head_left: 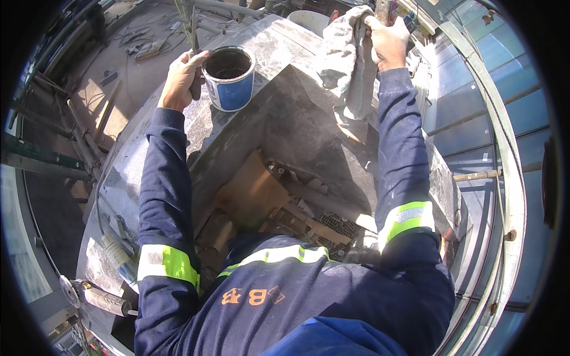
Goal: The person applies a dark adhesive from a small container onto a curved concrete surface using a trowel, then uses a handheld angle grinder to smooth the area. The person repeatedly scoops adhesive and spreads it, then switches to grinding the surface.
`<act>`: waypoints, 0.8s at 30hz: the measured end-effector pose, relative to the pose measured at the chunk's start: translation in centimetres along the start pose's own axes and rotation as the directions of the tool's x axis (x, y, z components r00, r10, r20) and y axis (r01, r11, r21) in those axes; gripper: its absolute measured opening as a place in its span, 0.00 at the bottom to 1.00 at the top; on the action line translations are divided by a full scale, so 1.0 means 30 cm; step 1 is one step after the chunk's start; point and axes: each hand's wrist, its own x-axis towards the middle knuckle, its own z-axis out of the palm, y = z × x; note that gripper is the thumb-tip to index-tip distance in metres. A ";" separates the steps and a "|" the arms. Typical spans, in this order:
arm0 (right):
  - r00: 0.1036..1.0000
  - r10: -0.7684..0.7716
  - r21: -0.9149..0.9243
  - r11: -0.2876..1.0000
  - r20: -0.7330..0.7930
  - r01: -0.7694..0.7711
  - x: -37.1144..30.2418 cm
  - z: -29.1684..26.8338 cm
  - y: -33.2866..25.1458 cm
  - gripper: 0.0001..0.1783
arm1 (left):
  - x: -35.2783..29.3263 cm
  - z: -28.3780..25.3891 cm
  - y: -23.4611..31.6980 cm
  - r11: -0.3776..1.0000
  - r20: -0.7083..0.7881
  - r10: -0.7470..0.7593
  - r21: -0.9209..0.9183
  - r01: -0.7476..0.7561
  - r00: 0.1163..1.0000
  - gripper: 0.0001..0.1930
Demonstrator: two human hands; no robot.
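Observation:
My left hand (183,80) is closed round a thin-bladed tool (194,29) with a dark handle, its blade upright; its exact kind is unclear. Just right of that hand stands a blue and white bucket (235,95), dark inside, its rim close to my thumb. My right hand (389,46) grips a crumpled, dirty whitish rag (347,62), which hangs down to the left over the stone surface. A brownish upright piece (385,9) shows just above the right fingers; whether they hold it too, I cannot tell.
A dusty grey stone slab (276,38) surrounds the opening where I stand, with boards and rubble (320,228) low inside. An angle grinder (101,298) and another corded power tool (120,256) lie at left. A metal rail (512,202) curves along the right, before blue panels.

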 end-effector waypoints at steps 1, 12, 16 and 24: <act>0.994 -0.073 0.176 0.983 0.075 0.059 0.050 0.045 -0.060 0.18 | 0.007 0.019 -0.004 1.000 0.019 -0.003 -0.019 0.004 1.000 0.11; 0.731 0.005 -0.307 0.910 0.682 0.280 -0.175 0.185 -0.358 0.14 | -0.007 0.005 -0.017 0.997 0.020 -0.031 -0.064 0.033 0.999 0.10; 0.511 -0.009 -0.288 0.819 0.859 0.497 -0.224 0.159 -0.446 0.13 | -0.012 0.032 -0.005 0.995 0.006 -0.034 -0.093 0.034 0.999 0.09; 0.318 -0.032 -0.263 0.485 0.948 0.834 -0.216 0.476 -0.385 0.14 | 0.008 0.029 -0.018 0.992 0.000 -0.053 -0.111 0.053 0.999 0.09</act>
